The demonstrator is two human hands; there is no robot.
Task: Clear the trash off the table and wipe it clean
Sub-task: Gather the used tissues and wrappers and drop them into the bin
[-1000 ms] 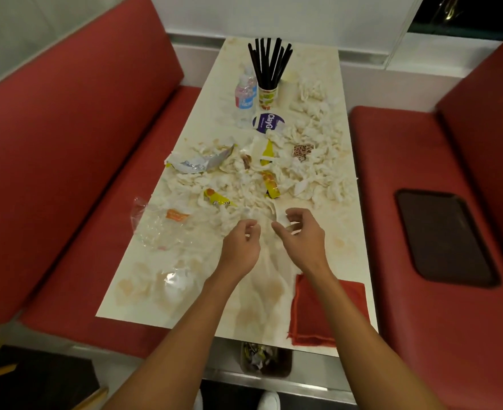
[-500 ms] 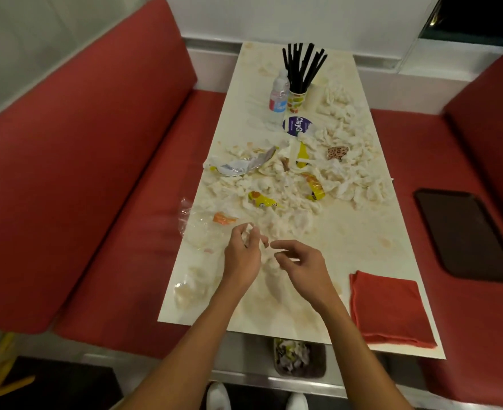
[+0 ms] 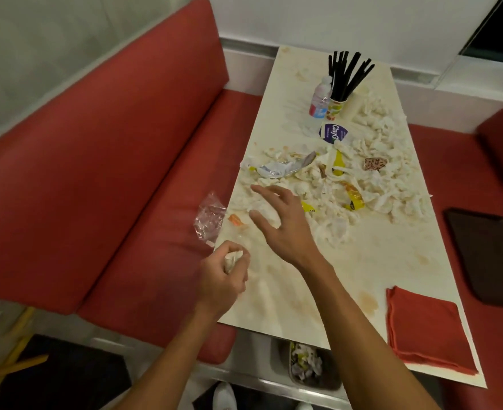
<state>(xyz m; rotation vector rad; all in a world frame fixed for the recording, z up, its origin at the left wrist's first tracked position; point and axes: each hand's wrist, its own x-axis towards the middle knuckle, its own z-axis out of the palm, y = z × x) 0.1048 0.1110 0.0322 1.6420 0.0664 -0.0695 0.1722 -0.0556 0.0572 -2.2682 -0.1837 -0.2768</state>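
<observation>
Left hand [image 3: 223,279], fingers clamped on a crumpled napkin [image 3: 232,259], likely bound for the bin [image 3: 333,372] below; right hand [image 3: 285,229], fingers spread apart to gather napkin litter [image 3: 398,176] strewn across the worktop [image 3: 377,255].

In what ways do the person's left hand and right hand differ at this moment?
The left hand is curled around a crumpled tissue; the right hand holds nothing, its fingers spread. The left hand is at the left edge of the table, nearer the person; the right hand reaches farther over the table, toward the pile of tissues. Both are bare.
</observation>
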